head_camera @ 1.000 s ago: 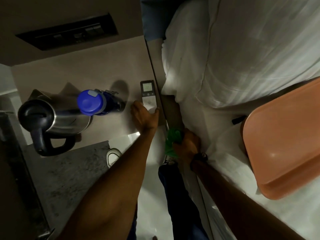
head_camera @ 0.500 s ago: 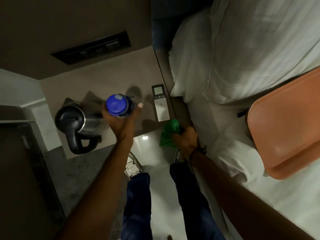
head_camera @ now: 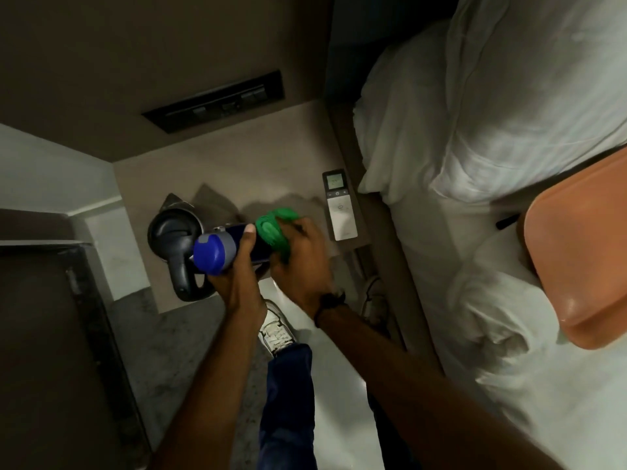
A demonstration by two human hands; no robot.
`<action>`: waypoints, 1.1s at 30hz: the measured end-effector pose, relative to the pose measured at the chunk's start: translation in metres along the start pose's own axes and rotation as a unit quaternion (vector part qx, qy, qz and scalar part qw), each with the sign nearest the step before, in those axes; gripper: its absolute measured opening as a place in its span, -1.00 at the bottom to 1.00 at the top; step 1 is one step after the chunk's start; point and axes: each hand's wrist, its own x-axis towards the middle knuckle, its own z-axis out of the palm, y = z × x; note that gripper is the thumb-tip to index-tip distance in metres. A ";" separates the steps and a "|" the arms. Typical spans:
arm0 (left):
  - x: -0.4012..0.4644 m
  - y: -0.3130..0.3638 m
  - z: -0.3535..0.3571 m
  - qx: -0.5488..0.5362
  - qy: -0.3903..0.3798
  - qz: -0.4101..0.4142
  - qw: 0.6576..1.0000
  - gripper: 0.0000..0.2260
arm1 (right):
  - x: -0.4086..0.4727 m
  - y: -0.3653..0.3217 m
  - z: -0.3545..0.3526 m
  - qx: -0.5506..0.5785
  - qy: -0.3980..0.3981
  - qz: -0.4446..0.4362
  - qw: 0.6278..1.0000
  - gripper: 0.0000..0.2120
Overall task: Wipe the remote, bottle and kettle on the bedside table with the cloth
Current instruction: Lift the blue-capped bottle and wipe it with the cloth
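My left hand point(head_camera: 237, 269) grips a dark bottle with a blue cap point(head_camera: 214, 253), held tilted sideways above the front edge of the bedside table point(head_camera: 271, 171). My right hand point(head_camera: 302, 256) presses a bunched green cloth point(head_camera: 273, 227) against the bottle's lower end. The steel kettle point(head_camera: 174, 232) with its dark lid and handle stands on the table's left side, just behind the bottle cap. The white remote point(head_camera: 339, 205) lies flat near the table's right edge, screen end away from me.
A bed with white pillows point(head_camera: 475, 113) and sheets runs along the right. An orange tray point(head_camera: 576, 252) rests on the bed. A dark switch panel point(head_camera: 217, 101) is set in the wall behind the table. My shoes point(head_camera: 276, 330) stand on the floor below.
My left hand left the remote, took the bottle off the table and tipped it sideways. My right hand brought the green cloth up from beside the bed onto the bottle.
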 end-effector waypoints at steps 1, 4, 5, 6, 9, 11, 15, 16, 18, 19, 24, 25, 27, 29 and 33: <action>-0.001 0.001 -0.005 0.002 0.000 0.002 1.000 -0.63 | 0.007 0.005 -0.002 -0.008 -0.016 0.010 1.000 -0.52; -0.001 0.004 -0.015 0.025 -0.012 0.024 0.999 -0.66 | 0.027 0.020 -0.011 -0.023 -0.047 0.134 0.990 -0.55; -0.001 0.005 -0.015 0.023 -0.017 0.024 0.999 -0.68 | 0.028 0.021 -0.011 -0.026 -0.041 0.141 0.989 -0.55; 0.000 0.006 -0.014 0.015 -0.021 0.020 0.999 -0.67 | 0.025 0.016 -0.008 -0.025 -0.024 0.115 0.993 -0.54; 0.005 0.008 -0.012 -0.003 -0.038 0.009 0.999 -0.61 | -0.007 -0.009 0.006 0.003 0.016 -0.015 1.000 -0.50; 0.006 0.008 -0.010 -0.014 -0.042 -0.006 0.999 -0.58 | -0.021 -0.010 0.003 0.032 0.001 -0.031 0.999 -0.47; -0.002 0.004 -0.005 -0.027 -0.004 -0.037 0.999 -0.50 | 0.011 0.015 -0.019 0.006 -0.053 0.054 0.997 -0.55; -0.003 0.003 -0.002 -0.027 -0.002 -0.043 0.999 -0.51 | 0.016 0.016 -0.021 0.001 -0.045 0.067 0.997 -0.55; -0.003 0.003 0.009 -0.026 -0.007 -0.049 0.998 -0.59 | 0.011 0.012 -0.013 0.018 -0.013 0.030 0.999 -0.53; 0.000 0.004 0.013 -0.029 -0.008 -0.047 0.998 -0.63 | 0.002 0.008 -0.006 0.034 -0.010 0.004 0.999 -0.53; 0.009 0.011 0.027 -0.002 -0.011 -0.038 0.999 -0.57 | -0.011 0.035 -0.012 0.102 -0.021 0.097 0.990 -0.67; 0.008 0.012 0.031 0.014 -0.019 -0.030 0.999 -0.60 | 0.002 0.042 -0.019 0.122 -0.002 0.162 0.979 -0.66; 0.006 0.012 0.040 0.035 -0.042 -0.009 0.998 -0.65 | 0.021 0.043 -0.028 0.110 0.066 0.190 0.973 -0.64; 0.006 0.014 0.049 0.045 -0.046 0.015 0.998 -0.70 | 0.023 0.027 -0.022 0.088 0.102 0.097 0.986 -0.63; 0.012 0.017 0.056 0.049 -0.023 0.034 0.998 -0.74 | 0.012 0.028 -0.019 0.093 0.041 0.070 0.992 -0.60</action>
